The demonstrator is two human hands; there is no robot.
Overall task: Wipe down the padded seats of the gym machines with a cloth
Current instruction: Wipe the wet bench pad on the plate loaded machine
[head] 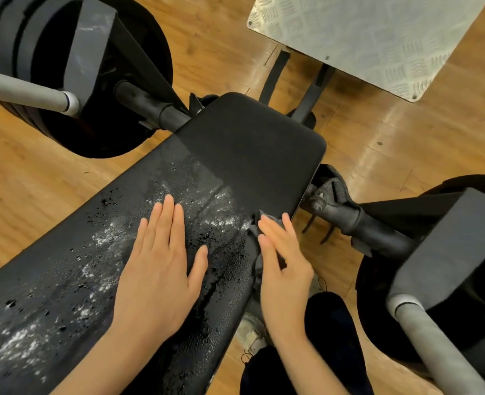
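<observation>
A long black padded seat [244, 143] runs from the lower left to the upper middle. Its near part is wet, with droplets and white foamy streaks; the far end looks dry and matte. My left hand [161, 269] lies flat on the wet pad, fingers spread. My right hand [284, 263] presses a dark grey cloth [256, 223] against the pad's right edge. Most of the cloth is hidden under the palm, with folds showing above the fingertips and beside the thumb.
Stacked black weight plates [73, 81] with a grey bar [21, 91] sit at the upper left, another set [446, 252] at the right. A metal tread plate [363, 38] lies at the top right on the wooden floor [36, 181]. My dark trouser leg [326, 337] shows below.
</observation>
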